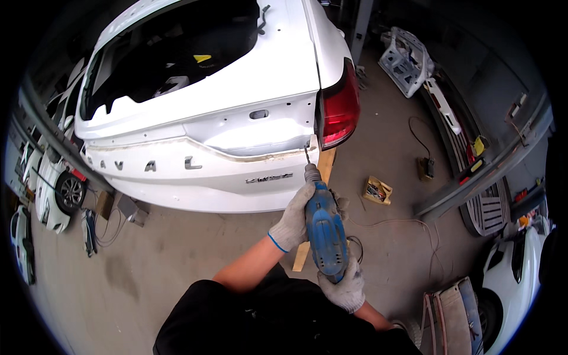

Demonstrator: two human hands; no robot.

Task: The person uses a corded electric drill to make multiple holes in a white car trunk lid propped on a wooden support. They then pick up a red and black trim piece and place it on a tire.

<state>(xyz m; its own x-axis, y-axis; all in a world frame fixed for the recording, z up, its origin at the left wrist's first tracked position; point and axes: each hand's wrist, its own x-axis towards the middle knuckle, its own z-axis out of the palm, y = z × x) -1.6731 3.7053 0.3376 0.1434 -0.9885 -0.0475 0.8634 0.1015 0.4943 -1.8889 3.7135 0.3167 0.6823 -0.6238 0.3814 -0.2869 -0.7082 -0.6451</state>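
Note:
A blue power drill (325, 234) is held in both my gloved hands, its chuck and thin bit pointing away from me. My left hand (294, 218) wraps around the front of the drill from the left. At the rear end, my right hand (346, 287) grips the handle; some of its fingers are hidden. The bit's tip reaches the right edge of a white car tailgate (236, 186), just below the red tail light (341, 109); whether it touches the metal I cannot tell. A rough, bare seam (254, 158) runs across the tailgate.
A wooden plank (300, 257) stands beneath the tailgate corner. On the floor to the right lie a small open box of parts (377, 191) and a cable (408, 222). A metal post (449, 198) rises further right, near loose car panels (408, 62). Other cars stand at both sides.

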